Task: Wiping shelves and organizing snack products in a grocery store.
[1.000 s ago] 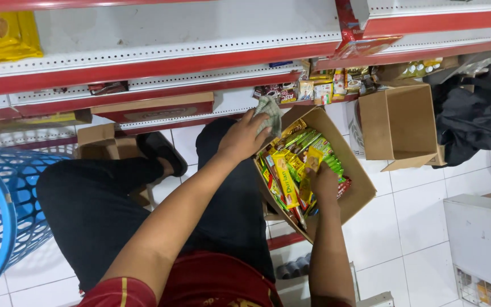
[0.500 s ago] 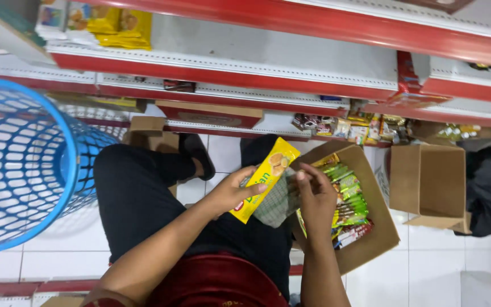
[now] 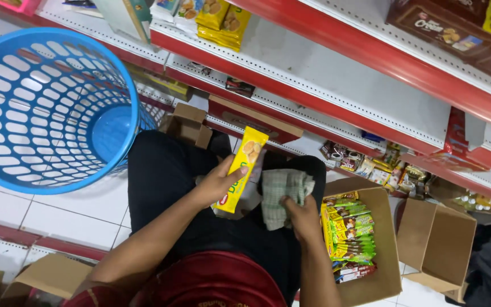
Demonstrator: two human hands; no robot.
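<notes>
The red-edged white shelving (image 3: 336, 74) runs across the top, above the person's lap. The blue plastic laundry-style basket (image 3: 46, 108) lies on the tiled floor to the left of the lap, its open mouth facing up at the camera. To the right of the lap sits an open cardboard box (image 3: 385, 250) packed with green, yellow and red snack packets (image 3: 350, 233), and further right of it a second open cardboard box (image 3: 436, 241). A smaller cardboard box (image 3: 187, 125) lies just above the lap, under the lowest shelf. The person squats in black trousers (image 3: 160, 170). Over the lap, the right hand (image 3: 302, 219) has its grip closed around a bunched checked cloth (image 3: 282, 193), fingers wrapped under it. The left hand (image 3: 220, 182) has its grip closed on the middle of a long yellow biscuit packet (image 3: 242, 165), thumb across the front, held upright just left of the cloth, nearly touching it.
</notes>
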